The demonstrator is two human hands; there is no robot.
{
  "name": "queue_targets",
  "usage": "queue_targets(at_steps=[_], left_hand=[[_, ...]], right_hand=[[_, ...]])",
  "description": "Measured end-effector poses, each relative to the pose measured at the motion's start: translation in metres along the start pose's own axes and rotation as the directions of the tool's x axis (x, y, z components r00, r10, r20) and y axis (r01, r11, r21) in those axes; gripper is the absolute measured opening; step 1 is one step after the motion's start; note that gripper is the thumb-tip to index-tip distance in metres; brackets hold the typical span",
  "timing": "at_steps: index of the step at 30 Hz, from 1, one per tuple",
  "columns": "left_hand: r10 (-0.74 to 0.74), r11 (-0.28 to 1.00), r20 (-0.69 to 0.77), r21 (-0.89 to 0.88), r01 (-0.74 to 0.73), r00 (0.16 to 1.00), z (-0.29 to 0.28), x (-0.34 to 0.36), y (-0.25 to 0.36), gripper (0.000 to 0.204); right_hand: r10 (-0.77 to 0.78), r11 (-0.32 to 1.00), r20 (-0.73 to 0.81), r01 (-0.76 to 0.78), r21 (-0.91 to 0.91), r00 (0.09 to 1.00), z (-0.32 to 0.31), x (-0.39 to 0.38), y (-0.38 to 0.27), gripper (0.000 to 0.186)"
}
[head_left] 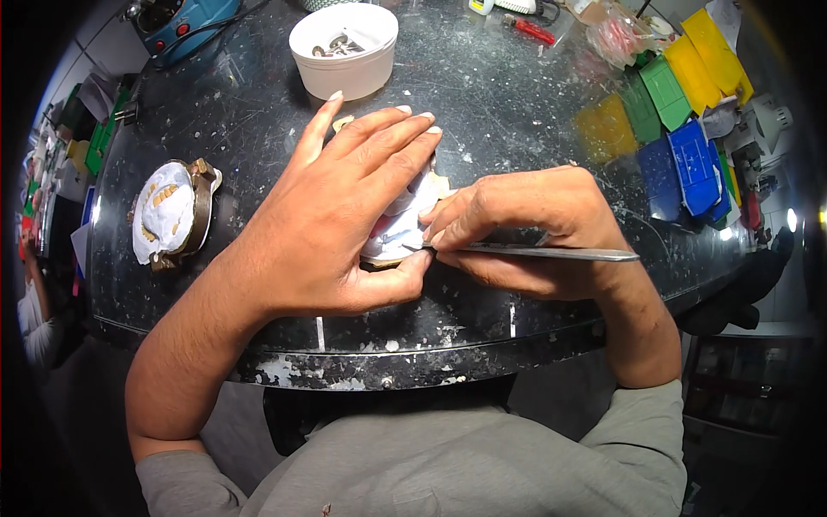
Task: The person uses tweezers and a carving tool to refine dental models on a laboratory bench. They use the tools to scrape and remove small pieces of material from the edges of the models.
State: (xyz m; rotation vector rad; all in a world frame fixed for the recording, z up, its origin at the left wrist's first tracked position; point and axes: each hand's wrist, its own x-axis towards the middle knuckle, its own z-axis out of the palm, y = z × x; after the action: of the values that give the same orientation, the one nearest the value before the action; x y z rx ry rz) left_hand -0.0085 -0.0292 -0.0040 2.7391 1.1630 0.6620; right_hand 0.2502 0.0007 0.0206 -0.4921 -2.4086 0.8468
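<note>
Near the table's front edge lies a dental flask half filled with white plaster (403,231), with a brass-coloured rim showing below. My left hand (345,189) covers much of it, thumb at the near edge and fingers stretched over the far side, holding it in place. In my right hand (534,224) a slim metal carving tool (551,252) is pinched, its tip against the plaster and its broad end pointing right. Left of my left hand sits a second flask half (175,211), with white plaster and a row of yellowish teeth.
A white plastic tub (345,65) with small metal parts stands beyond my left hand. Blue, green and yellow bins (689,168) line the right side. A red-handled tool (530,30) lies at the back. A blue machine (185,26) with a cable occupies the far left corner.
</note>
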Motion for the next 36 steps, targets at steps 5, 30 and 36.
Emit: queue_targets(at_steps=[5,30,36], left_hand=[[0.007,1.000,-0.013,-0.002,-0.007,1.000,0.001,0.000,-0.001,0.094],[0.046,0.998,-0.109,-0.040,-0.051,0.993,0.008,0.004,-0.002,0.084],[0.063,0.995,-0.128,-0.068,-0.072,0.990,0.010,0.005,-0.002,0.081]], right_hand=[[0.002,1.000,-0.008,-0.002,0.013,1.000,0.002,-0.001,0.002,0.022],[-0.031,0.999,0.021,0.031,-0.032,0.999,0.000,0.002,-0.006,0.025],[-0.022,0.998,0.072,0.026,-0.051,0.997,-0.005,0.002,-0.008,0.027]])
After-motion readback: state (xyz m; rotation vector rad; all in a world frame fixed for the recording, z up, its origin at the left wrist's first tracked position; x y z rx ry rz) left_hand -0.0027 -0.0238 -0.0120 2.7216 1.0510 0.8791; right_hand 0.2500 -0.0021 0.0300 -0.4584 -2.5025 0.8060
